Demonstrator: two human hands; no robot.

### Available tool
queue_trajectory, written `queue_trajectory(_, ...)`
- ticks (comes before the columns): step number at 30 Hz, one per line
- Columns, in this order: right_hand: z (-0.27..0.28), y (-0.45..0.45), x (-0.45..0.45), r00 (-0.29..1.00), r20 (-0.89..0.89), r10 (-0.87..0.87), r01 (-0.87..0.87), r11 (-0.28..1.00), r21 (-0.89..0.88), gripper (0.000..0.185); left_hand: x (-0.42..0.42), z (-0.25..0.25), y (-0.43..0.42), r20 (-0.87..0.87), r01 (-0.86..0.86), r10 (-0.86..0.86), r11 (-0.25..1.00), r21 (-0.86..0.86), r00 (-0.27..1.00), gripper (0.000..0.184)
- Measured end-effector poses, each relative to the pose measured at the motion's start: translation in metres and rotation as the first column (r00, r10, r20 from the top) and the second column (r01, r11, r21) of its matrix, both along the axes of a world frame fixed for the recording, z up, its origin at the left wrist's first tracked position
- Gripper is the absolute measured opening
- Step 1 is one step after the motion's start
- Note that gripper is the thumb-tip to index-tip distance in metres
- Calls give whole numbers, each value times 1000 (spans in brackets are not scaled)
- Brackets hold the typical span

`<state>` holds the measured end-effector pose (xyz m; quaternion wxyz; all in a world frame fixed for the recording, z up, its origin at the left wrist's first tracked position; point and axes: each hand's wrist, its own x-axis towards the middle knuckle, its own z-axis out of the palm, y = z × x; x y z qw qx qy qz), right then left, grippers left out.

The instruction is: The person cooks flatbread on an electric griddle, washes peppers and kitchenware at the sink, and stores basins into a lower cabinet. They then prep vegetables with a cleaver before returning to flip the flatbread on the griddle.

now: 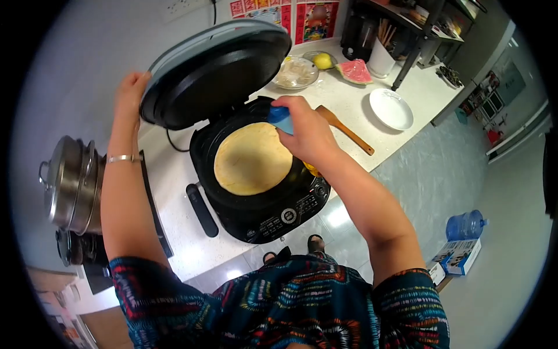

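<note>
Gripping edge of raised lid (pixel 209 78) with left hand (pixel 131 88), clasping blue-topped bottle (pixel 282 120) in right hand (pixel 309 127). Keep lid steady; aim bottle over flatbread (pixel 253 160).

One head cam, wide fisheye, dark rounded edges. Sits above the near side of the griddle (pixel 268 224), looking forward and steeply down. Range close: griddle near mid-frame, surface (pixel 356 96) around it, floor (pixel 401 168) off to its right.
</note>
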<state>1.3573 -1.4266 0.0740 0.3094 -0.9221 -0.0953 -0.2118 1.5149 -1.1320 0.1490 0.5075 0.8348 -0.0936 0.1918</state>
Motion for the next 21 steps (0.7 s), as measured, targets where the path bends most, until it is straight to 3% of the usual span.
queue_trajectory(5, -24, -76, -8, 954, 274, -124, 54, 967, 248, 48, -62, -9, -17, 39, -61, 54, 978, 202, 998, 20)
queue_trajectory(10, -43, -147, -4, 933, 244, -264, 162, 915, 370, 48, -135, -52, -36, 40, -86, 77, 906, 415, 996, 15)
queue_trajectory(15, -73, -191, 22, 943, 87, -322, 239, 834, 498, 60, -178, -92, -50, 101, -98, 56, 875, 474, 993, 4)
queue_trajectory(20, -98, -217, 56, 934, 119, -336, 218, 804, 553, 60, -192, -105, -62, 127, -189, 143, 831, 523, 981, 6)
queue_trajectory(21, -112, -226, 68, 910, 218, -354, 219, 854, 472, 60, -196, -106, -63, 142, -209, 156, 815, 540, 977, 8)
